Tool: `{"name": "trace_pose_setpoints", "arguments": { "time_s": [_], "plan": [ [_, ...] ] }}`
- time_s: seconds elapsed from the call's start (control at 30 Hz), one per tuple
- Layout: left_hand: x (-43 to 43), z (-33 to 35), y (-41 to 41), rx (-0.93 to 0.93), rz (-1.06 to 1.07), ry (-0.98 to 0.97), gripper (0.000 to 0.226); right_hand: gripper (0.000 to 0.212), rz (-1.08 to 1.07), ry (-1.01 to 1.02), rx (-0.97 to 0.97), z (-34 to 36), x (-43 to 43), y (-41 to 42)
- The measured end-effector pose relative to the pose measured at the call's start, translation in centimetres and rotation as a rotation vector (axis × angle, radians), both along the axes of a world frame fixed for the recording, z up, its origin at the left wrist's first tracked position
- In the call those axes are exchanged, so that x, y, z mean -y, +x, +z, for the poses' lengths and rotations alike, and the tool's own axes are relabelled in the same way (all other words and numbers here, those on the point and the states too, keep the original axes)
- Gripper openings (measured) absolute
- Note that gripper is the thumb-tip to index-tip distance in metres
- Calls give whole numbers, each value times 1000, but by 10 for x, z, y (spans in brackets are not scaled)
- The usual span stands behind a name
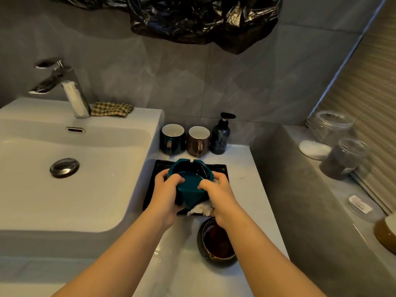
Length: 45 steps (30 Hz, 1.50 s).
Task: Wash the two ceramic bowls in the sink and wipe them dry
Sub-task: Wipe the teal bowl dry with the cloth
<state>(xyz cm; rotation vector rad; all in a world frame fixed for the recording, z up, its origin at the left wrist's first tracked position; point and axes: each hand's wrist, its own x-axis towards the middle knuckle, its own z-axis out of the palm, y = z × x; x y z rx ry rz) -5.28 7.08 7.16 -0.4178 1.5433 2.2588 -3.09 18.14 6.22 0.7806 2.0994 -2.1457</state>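
Note:
A teal ceramic bowl [190,183] with notches in its rim is held tilted above a black tray [221,170] on the counter right of the sink. My left hand [166,196] grips its left side. My right hand [218,198] presses a crumpled white cloth [201,209] against the bowl's right and lower side. A brown ceramic bowl [216,241] stands upright on the counter just in front of the tray, partly hidden by my right forearm.
The white sink [85,185] with a steel drain plug [64,167] and faucet [64,86] lies to the left. A checked cloth [111,109] rests behind the basin. Two mugs [185,139] and a soap pump bottle [220,135] stand behind the tray. Jars [342,157] sit on the right ledge.

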Motion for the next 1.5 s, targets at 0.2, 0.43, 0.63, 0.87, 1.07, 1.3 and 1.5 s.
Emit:
{"name": "trace_pose_setpoints", "arguments": {
  "time_s": [0.2,0.43,0.63,0.87,1.07,1.3,1.5],
  "plan": [
    [8,-15,-19,-753,-122,-982,45,28,-53,44,43,-9,-14,-19],
    [10,-10,-30,-1153,-798,-1528,37,21,-24,156,58,-16,-18,-37],
    [7,-20,-41,-1058,-644,-1518,32,27,-34,251,6,-25,-18,-44],
    [4,-53,-52,-884,-631,-1598,34,50,-87,245,13,-39,-22,-30],
    [12,-70,-56,-842,-607,-1668,30,47,-97,199,56,-47,-22,-32],
    [11,-69,-60,-836,-634,-1724,21,40,-73,203,85,-50,-21,-30],
    [8,-61,-52,-881,-534,-1633,31,37,-81,227,6,-33,-34,-15]
  ]
}}
